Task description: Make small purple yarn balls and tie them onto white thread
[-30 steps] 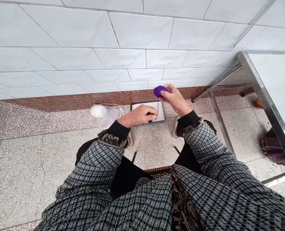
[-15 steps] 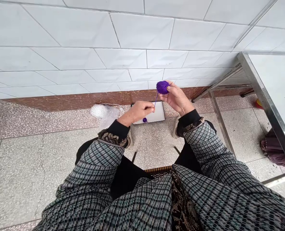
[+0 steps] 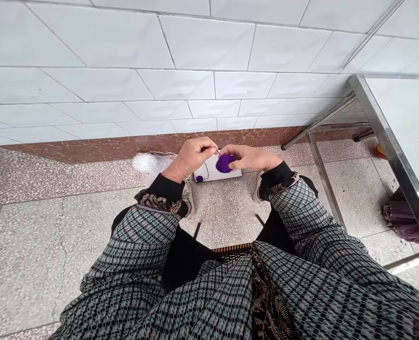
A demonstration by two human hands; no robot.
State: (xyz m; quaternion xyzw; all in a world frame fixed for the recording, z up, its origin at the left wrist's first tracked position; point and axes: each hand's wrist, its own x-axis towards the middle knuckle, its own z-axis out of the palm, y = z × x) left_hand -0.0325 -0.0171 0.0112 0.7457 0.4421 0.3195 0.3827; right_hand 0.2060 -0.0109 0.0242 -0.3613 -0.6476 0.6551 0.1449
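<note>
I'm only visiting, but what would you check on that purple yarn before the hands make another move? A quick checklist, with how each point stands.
1. Larger purple yarn ball held in the right hand: ok.
2. Upper purple strand pinched by the left hand: ok.
3. Smaller purple yarn ball inside the shallow tray: ok.
4. Lower purple strand pulled straight: not ok, it lies wavy.
5. Strands free of knots: cannot tell, too small.
</note>
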